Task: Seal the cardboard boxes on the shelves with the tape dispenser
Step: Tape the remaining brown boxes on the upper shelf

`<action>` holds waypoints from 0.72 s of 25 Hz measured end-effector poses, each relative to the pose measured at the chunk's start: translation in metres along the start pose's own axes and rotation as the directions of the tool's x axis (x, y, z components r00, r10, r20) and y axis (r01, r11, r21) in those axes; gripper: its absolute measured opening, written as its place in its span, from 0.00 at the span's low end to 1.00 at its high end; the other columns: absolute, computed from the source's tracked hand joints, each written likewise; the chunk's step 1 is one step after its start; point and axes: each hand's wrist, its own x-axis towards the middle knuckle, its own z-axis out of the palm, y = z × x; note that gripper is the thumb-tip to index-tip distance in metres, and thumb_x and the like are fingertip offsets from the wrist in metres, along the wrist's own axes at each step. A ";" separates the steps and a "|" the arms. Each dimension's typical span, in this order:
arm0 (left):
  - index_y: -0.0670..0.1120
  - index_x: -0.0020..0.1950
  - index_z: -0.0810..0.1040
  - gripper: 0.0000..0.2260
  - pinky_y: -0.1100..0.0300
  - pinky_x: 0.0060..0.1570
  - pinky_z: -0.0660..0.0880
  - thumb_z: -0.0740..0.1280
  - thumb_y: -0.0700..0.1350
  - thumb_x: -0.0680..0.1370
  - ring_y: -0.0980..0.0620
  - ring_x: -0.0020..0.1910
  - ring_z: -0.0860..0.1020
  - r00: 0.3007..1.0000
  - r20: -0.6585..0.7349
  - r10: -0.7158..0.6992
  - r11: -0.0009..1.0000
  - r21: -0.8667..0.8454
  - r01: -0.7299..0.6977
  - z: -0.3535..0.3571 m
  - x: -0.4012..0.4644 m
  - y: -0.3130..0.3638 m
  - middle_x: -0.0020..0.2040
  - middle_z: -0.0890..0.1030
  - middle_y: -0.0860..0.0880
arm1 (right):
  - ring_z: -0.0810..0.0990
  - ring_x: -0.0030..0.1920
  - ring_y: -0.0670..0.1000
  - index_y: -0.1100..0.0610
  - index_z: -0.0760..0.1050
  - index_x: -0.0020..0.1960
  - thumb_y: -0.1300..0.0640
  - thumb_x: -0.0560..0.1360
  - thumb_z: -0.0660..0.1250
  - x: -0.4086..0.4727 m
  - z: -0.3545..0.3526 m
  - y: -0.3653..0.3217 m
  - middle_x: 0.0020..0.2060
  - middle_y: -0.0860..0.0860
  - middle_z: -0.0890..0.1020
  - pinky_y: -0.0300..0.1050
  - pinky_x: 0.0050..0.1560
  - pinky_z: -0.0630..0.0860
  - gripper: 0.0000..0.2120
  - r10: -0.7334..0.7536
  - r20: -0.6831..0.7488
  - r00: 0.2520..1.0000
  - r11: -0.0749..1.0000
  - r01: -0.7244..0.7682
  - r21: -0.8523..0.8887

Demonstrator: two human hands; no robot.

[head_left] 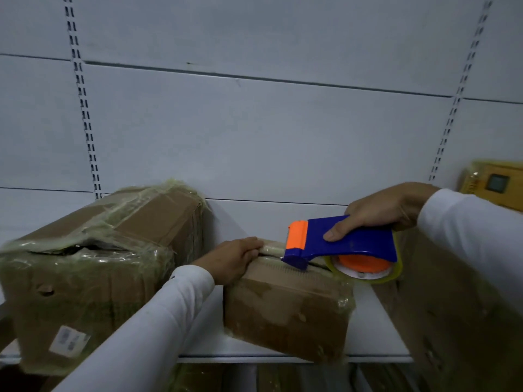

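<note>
Both hands working: my left hand (237,258) is pressing the small box (285,309) w/ flat fingers, my right hand (382,212) is gripping the tape dispenser (343,246) on its top seam.

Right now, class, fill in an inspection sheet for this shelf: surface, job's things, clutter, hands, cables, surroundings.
Surface: white shelf, boxes standing on it.
Job's things: small cardboard box at centre; blue and orange tape dispenser on its top seam.
Clutter: large taped box at left, its top torn open; another cardboard box at right; yellow wrapped package behind.
Hands: left hand rests on the small box's top edge; right hand grips the dispenser.
Cables: nothing seen.
Surroundings: grey slotted back panel.
</note>
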 end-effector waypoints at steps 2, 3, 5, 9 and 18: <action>0.51 0.69 0.70 0.16 0.54 0.67 0.65 0.55 0.49 0.83 0.46 0.66 0.71 1.000 0.004 -0.001 1.000 0.031 0.001 -0.002 0.001 -0.003 0.68 0.73 0.48 | 0.85 0.41 0.51 0.60 0.79 0.55 0.39 0.62 0.73 -0.015 0.002 0.015 0.44 0.54 0.87 0.41 0.40 0.80 0.30 0.056 -0.037 0.998 0.998 -0.055 0.018; 0.50 0.69 0.70 0.16 0.53 0.67 0.65 0.55 0.49 0.83 0.46 0.66 0.71 1.000 0.007 -0.001 0.999 0.040 0.001 -0.004 0.002 -0.002 0.68 0.73 0.48 | 0.85 0.42 0.52 0.60 0.79 0.57 0.38 0.62 0.73 -0.022 0.004 0.023 0.46 0.55 0.87 0.41 0.40 0.80 0.32 0.090 -0.057 0.994 0.996 -0.088 0.033; 0.49 0.65 0.73 0.14 0.53 0.63 0.68 0.56 0.49 0.82 0.45 0.62 0.73 1.000 0.017 0.012 0.999 0.052 -0.013 -0.005 0.003 0.003 0.63 0.76 0.47 | 0.86 0.42 0.51 0.59 0.79 0.57 0.38 0.62 0.73 -0.031 0.014 0.035 0.45 0.53 0.87 0.40 0.39 0.81 0.32 0.147 -0.085 0.985 0.987 -0.141 0.075; 0.50 0.58 0.76 0.11 0.53 0.59 0.71 0.61 0.52 0.80 0.45 0.60 0.74 0.992 -0.126 0.019 0.996 0.088 -0.008 -0.002 -0.001 0.018 0.58 0.78 0.49 | 0.86 0.39 0.49 0.58 0.79 0.57 0.37 0.63 0.72 -0.034 0.041 0.050 0.43 0.51 0.87 0.39 0.36 0.79 0.31 0.169 -0.132 0.977 0.967 -0.138 0.213; 0.55 0.68 0.70 0.18 0.56 0.67 0.64 0.55 0.57 0.81 0.51 0.67 0.69 0.988 -0.107 0.107 0.994 -0.005 -0.108 0.022 0.001 0.031 0.70 0.71 0.54 | 0.86 0.36 0.46 0.54 0.80 0.49 0.36 0.65 0.70 -0.018 0.091 0.048 0.39 0.48 0.87 0.35 0.33 0.78 0.23 0.027 -0.128 0.991 0.874 0.039 0.484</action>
